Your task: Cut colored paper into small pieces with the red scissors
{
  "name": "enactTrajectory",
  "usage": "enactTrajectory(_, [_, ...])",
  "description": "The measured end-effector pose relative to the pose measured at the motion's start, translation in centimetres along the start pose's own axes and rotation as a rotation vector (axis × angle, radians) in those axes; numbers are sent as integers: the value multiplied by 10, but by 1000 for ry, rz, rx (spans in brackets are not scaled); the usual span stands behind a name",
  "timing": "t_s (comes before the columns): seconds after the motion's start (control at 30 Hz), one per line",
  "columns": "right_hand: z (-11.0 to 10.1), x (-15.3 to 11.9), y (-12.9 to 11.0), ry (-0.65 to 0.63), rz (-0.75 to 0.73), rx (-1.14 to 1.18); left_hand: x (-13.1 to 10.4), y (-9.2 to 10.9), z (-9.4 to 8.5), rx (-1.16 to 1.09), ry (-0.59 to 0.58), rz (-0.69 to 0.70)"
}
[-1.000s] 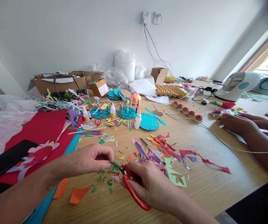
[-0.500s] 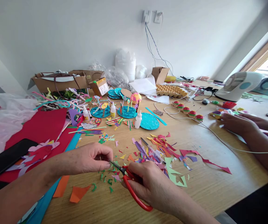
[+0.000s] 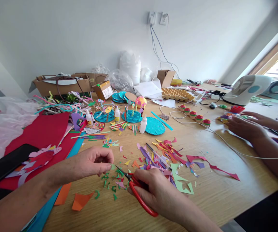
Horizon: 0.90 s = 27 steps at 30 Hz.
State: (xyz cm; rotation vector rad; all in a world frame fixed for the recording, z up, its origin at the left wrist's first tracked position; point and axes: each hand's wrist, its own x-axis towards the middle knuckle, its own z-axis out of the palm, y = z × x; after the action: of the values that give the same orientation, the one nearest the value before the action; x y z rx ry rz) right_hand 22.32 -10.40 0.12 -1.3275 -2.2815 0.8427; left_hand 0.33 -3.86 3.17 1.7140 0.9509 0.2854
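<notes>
My right hand (image 3: 155,190) is closed around the red-handled scissors (image 3: 142,203), whose dark blades point up and left. Thumb and fingers of my left hand (image 3: 92,162) pinch a tiny piece of light green paper (image 3: 113,167), mostly hidden by the fingertips. The blade tips are just right of this piece, with a small gap between. Beneath both hands lie curled green paper snippets (image 3: 114,187). A heap of purple, red and orange paper scraps (image 3: 153,158) spreads beyond the right hand, with a pen (image 3: 158,156) on top and a light green offcut (image 3: 181,180) beside it.
White glue bottles (image 3: 143,124) stand among turquoise discs (image 3: 154,125). Red paper (image 3: 34,135) and a black phone (image 3: 10,164) lie left. A white cable (image 3: 225,145) crosses the table's right side, near another person's hands (image 3: 247,127). Boxes, an egg tray (image 3: 177,94) and a fan (image 3: 246,90) stand behind.
My left hand has moved slightly left, away from the scissors' tips, and the green piece now shows at its fingertips. The other person's hands have shifted a little.
</notes>
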Motion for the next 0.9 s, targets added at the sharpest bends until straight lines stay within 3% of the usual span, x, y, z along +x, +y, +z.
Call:
enactTrajectory(0.23, [-7, 4, -5, -187, 107, 421, 0, -2, 0, 110, 54, -13])
enactTrajectory(0.37, [-7, 18, -10, -26, 173, 651, 2, 0, 3, 174, 20, -3])
enactTrajectory(0.47, [-4, 31, -11, 105, 152, 603, 5, -4, 5, 235, 24, 18])
enactTrajectory(0.63, [7, 46, -2, 170, 37, 423, 11, -6, 11, 261, 23, 66])
enactTrajectory(0.77, [10, 49, 0, 193, 3, 495, 13, 1, 12, 223, 20, 82])
enactTrajectory(0.9, [4, 48, -5, 203, 77, 661, 12, 6, 11, 114, 125, 88])
